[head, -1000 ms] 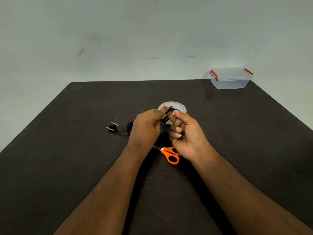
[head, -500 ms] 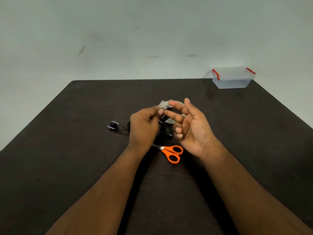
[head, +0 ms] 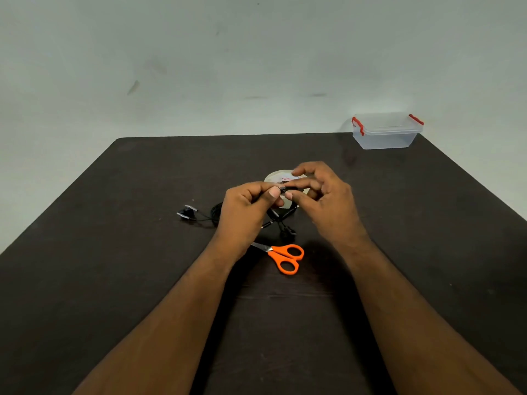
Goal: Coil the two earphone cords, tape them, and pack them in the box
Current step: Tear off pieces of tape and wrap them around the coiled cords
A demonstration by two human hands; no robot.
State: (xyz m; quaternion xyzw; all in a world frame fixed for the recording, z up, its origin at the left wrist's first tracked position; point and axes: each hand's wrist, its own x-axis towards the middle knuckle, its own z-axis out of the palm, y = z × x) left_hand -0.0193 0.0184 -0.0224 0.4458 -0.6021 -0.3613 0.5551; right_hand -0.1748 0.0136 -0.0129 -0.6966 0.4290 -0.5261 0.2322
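Note:
My left hand [head: 246,208] and my right hand [head: 322,199] meet above the middle of the dark table [head: 114,280]. Both pinch a coiled black earphone cord [head: 285,190] between thumb and fingers; its loose ends and earbuds [head: 286,230] hang below. A second black earphone [head: 188,213] lies on the table left of my left hand, its cord partly hidden behind that hand. The roll of tape [head: 278,176] lies flat just behind my fingers. The clear plastic box [head: 386,132] with red clips stands lidded at the far right corner.
Orange-handled scissors [head: 285,256] lie on the table between my wrists, blades pointing left. A pale wall rises behind the table's far edge.
My right hand, open and spread half a second ago, has closed its fingers onto the cord bundle held by my left hand. Both hands have risen slightly toward the tape roll.

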